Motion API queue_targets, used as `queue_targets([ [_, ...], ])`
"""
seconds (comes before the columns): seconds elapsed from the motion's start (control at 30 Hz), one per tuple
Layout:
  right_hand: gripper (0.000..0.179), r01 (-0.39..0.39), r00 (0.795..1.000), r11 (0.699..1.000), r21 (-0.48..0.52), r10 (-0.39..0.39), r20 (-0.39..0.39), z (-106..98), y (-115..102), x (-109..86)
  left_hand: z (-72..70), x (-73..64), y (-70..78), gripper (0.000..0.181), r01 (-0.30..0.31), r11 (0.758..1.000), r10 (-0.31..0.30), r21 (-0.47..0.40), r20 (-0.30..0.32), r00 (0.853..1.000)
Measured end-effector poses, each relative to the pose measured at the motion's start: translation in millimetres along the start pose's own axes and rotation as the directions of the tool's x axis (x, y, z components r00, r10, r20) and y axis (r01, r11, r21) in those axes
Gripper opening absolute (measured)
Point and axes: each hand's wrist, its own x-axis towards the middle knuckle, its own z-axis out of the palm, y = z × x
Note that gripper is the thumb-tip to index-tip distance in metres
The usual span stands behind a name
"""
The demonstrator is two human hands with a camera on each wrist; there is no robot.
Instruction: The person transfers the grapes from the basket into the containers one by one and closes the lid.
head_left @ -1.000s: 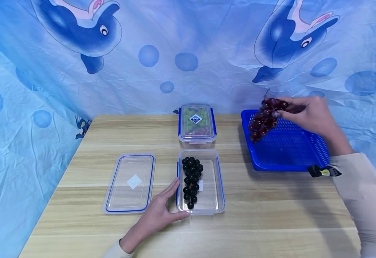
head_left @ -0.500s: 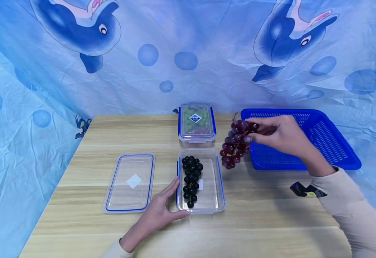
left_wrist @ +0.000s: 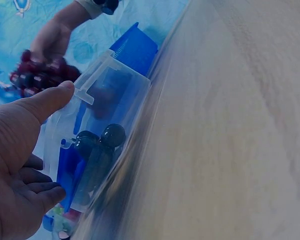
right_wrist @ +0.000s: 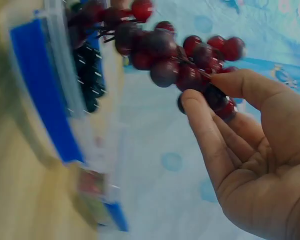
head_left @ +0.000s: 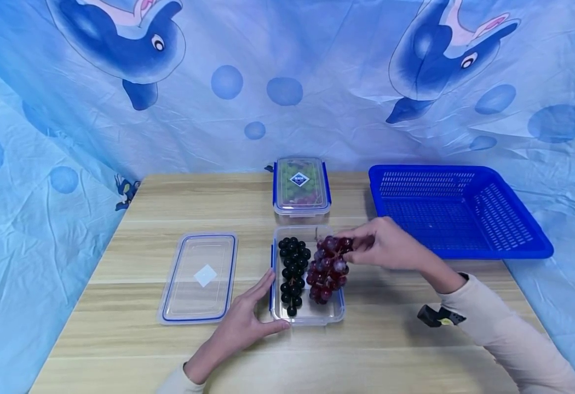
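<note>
My right hand (head_left: 391,246) pinches a bunch of red grapes (head_left: 326,273) near its stem end. The bunch hangs over the right half of a clear plastic container (head_left: 312,318); in the right wrist view the grapes (right_wrist: 165,57) appear above the container's edge. A bunch of black grapes (head_left: 292,273) lies along the left half inside. My left hand (head_left: 243,323) rests against the container's near left corner, thumb on the front and fingers along the left side. In the left wrist view its thumb and fingers (left_wrist: 45,102) are spread beside the container wall.
A clear lid with a blue seal (head_left: 199,279) lies on the table at left. Behind the container stands a closed box (head_left: 301,186) of green and red fruit. A blue plastic basket (head_left: 460,254) sits at the back right. A patterned blue curtain (head_left: 337,126) borders the table.
My right hand has carried the red grapes left and down, from over the blue basket to over the container. My left hand has stayed in place.
</note>
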Motion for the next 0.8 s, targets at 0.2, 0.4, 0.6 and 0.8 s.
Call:
queue_targets([
  [0.2,0.039,-0.049,0.997,0.999,-0.008,0.049,0.062,23,14,7.4,0.1,0.7,-0.7,0.110,-0.009,1.000,0.009,0.003,0.006,1.000],
  [0.4,0.042,-0.095,0.995,0.990,-0.103,0.091,-0.043,32,21,15.0,-0.5,0.3,-0.2,0.111,-0.001,1.000,0.001,0.003,0.005,1.000],
  [0.6,0.046,-0.158,0.986,0.955,-0.253,0.137,-0.098,43,28,26.2,-0.5,-0.1,0.7,0.110,0.003,1.000,-0.003,-0.003,0.009,1.000],
  [0.8,0.043,-0.161,0.983,0.939,-0.305,0.125,-0.135,55,30,34.4,-0.2,-0.1,1.2,0.110,0.010,1.000,-0.010,-0.013,0.009,1.000],
])
